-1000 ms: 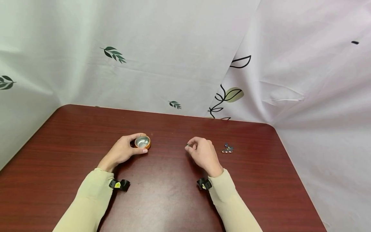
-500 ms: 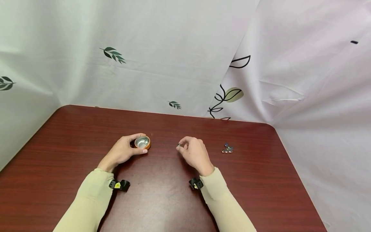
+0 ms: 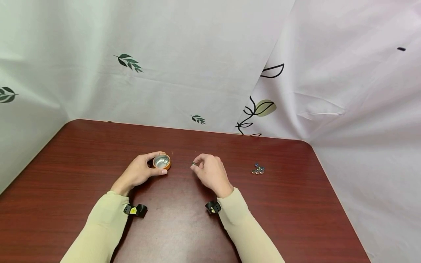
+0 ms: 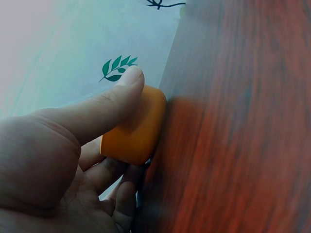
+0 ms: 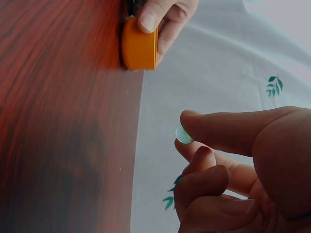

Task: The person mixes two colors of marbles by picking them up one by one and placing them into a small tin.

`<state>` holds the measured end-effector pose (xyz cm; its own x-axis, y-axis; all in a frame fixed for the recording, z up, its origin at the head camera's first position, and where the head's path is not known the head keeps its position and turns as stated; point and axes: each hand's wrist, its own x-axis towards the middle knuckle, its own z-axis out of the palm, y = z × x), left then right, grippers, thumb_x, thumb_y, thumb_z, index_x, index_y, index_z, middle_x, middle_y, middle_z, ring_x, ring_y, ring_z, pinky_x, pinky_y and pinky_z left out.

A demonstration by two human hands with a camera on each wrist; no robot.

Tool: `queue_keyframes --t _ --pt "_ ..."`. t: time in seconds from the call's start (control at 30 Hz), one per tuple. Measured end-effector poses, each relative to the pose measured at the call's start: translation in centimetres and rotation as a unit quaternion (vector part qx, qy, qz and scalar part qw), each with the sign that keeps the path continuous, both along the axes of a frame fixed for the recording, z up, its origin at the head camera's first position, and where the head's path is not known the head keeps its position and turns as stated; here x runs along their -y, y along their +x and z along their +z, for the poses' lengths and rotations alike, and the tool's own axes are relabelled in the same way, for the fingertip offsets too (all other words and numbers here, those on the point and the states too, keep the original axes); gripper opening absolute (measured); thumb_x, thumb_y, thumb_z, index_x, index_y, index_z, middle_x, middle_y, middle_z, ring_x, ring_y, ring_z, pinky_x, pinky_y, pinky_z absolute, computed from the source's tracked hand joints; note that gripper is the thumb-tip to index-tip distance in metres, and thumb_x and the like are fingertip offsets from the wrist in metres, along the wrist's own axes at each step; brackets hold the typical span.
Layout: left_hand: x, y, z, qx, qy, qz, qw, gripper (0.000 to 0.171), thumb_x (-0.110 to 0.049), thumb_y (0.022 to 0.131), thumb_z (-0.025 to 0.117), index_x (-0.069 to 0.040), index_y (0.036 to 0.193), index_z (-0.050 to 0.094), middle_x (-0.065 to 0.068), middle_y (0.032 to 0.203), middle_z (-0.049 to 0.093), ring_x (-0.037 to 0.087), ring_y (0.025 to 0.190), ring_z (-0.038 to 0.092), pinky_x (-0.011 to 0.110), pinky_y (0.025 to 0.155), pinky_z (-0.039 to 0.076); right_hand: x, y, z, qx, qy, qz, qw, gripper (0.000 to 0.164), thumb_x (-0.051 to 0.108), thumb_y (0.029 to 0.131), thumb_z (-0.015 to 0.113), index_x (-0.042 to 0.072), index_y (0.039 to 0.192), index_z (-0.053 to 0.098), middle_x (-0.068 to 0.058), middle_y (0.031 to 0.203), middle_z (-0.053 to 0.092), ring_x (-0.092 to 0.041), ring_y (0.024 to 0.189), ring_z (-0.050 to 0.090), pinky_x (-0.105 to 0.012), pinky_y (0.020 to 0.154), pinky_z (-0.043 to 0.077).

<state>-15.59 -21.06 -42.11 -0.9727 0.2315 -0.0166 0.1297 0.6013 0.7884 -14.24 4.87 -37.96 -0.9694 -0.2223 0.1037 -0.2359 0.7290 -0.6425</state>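
Note:
On the table stands a small round tin, orange outside and silvery inside. My left hand grips it, thumb on the near side and fingers round the far side. In the left wrist view, the thumb presses on the tin's orange wall. Right of the tin, my right hand pinches a clear, greenish round glass bead between thumb and forefinger, apart from the tin. Whether anything lies inside the tin is hard to tell from its glints.
Several similar glass beads lie in a loose cluster on the dark red wooden table, right of my right hand. A white leaf-printed cloth hangs behind the table's far edge.
My right hand has moved left toward the tin with the bead pinched in it. The left hand and the tin have stayed in place.

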Motion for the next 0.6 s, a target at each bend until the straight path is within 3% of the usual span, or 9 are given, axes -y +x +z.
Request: queue_keyframes --t 0.6 --pt "0.1 -0.2 -0.2 0.008 0.002 0.001 1.0 0.061 -0.026 0.084 0.084 -0.011 0.138 0.06 0.012 0.122 0.068 0.03 0.112 0.061 0.046 0.094 0.043 2.9 -0.6 -0.4 0.006 -0.012 0.01 1.0 0.009 0.02 0.091 0.076 0.013 0.097 0.075 0.006 0.066 0.056 -0.008 0.056 0.05 -0.024 0.054 0.042"
